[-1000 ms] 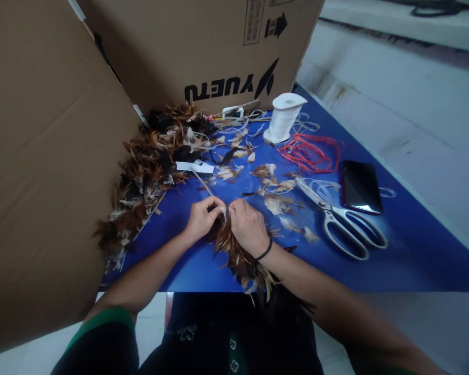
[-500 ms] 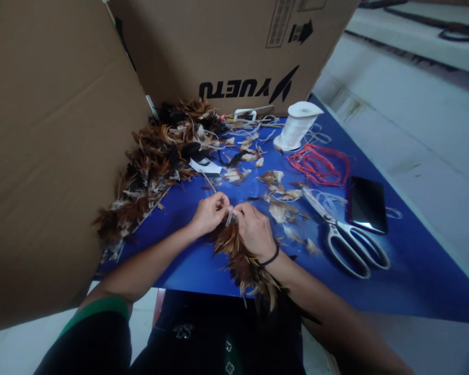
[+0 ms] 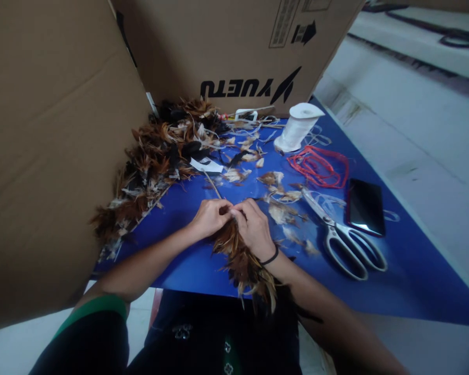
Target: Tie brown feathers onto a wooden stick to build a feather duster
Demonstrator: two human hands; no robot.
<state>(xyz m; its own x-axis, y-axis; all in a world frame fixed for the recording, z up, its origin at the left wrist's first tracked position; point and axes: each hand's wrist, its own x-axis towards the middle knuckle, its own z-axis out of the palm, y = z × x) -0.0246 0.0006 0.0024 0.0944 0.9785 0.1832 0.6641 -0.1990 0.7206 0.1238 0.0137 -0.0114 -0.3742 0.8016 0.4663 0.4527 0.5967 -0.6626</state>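
Note:
My left hand [image 3: 210, 217] and my right hand [image 3: 256, 228] meet fingertip to fingertip over a blue table [image 3: 414, 276]. Both are closed around the top of a bundle of brown feathers [image 3: 244, 263] bound to a thin stick [image 3: 213, 185]. The stick pokes out past my left hand toward the far left. The bundle hangs off the near table edge onto my lap. A black band sits on my right wrist. What the fingertips pinch between them is hidden.
A heap of loose brown and black feathers [image 3: 152, 161] lies at the left against cardboard walls [image 3: 54, 146]. A white thread spool [image 3: 299, 126], red cord [image 3: 318, 165], large scissors [image 3: 342, 234] and a dark phone [image 3: 365, 207] lie to the right.
The white strip seen between my fingertips half a second ago is hidden now; both hands have closed together on the bundle's top. The view shifted slightly.

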